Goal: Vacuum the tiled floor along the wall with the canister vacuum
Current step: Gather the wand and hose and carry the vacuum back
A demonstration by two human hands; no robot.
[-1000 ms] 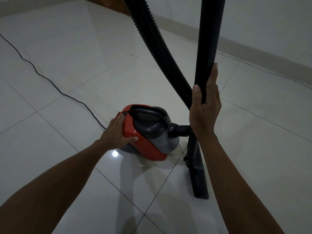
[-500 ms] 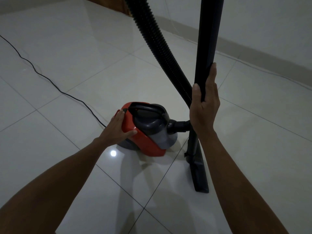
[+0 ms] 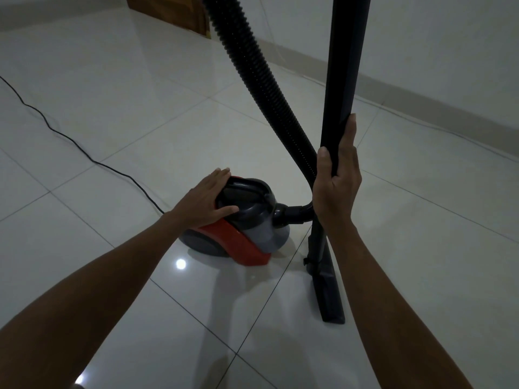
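A red and grey canister vacuum (image 3: 247,237) sits on the white tiled floor (image 3: 140,113) at the centre. My left hand (image 3: 205,197) lies flat on its top rear, fingers straight beside the dark carry handle (image 3: 244,189). My right hand (image 3: 335,181) grips the upright black wand (image 3: 344,66), thumb and fingers curled round it. The wand ends in a black floor nozzle (image 3: 328,293) resting on the tiles to the right of the canister. A ribbed black hose (image 3: 252,68) arcs from the canister's front up out of view.
A black power cord (image 3: 70,141) snakes across the tiles from the far left to the canister's rear. The white wall with its skirting (image 3: 421,91) runs along the right. A wooden door or panel (image 3: 174,12) stands at the far end.
My left hand has moved from the canister's rear side up onto its top by the handle. The right hand keeps its grip on the wand, which has not shifted.
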